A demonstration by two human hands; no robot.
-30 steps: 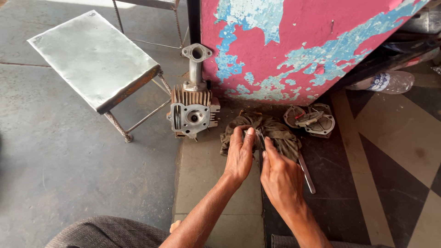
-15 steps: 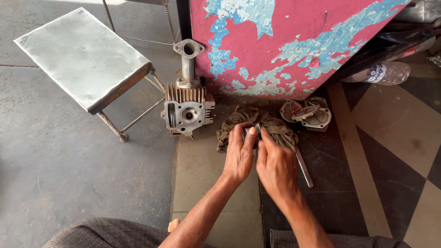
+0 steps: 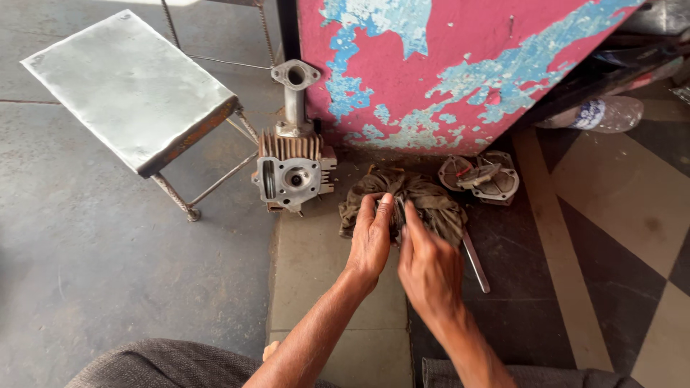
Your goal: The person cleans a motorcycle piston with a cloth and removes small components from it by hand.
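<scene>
My left hand [image 3: 371,237] and my right hand [image 3: 429,266] meet over a dirty brown rag [image 3: 430,205] lying on the floor. Their fingertips pinch something small at the rag's near edge; what it is cannot be made out. A slim metal rod [image 3: 476,262] pokes out from under the rag, just right of my right hand. To the left of the rag stands a finned engine cylinder head [image 3: 292,172] with an upright intake pipe.
A metal stool [image 3: 129,90] stands at the left on the concrete floor. A peeling pink and blue panel [image 3: 445,65] rises behind the rag. Round engine covers [image 3: 480,178] lie at its foot, and a plastic bottle [image 3: 596,115] lies farther right.
Both hands stay on the rag with only slight finger shifts. The view has drifted a little, so everything sits slightly lower and further left in frame.
</scene>
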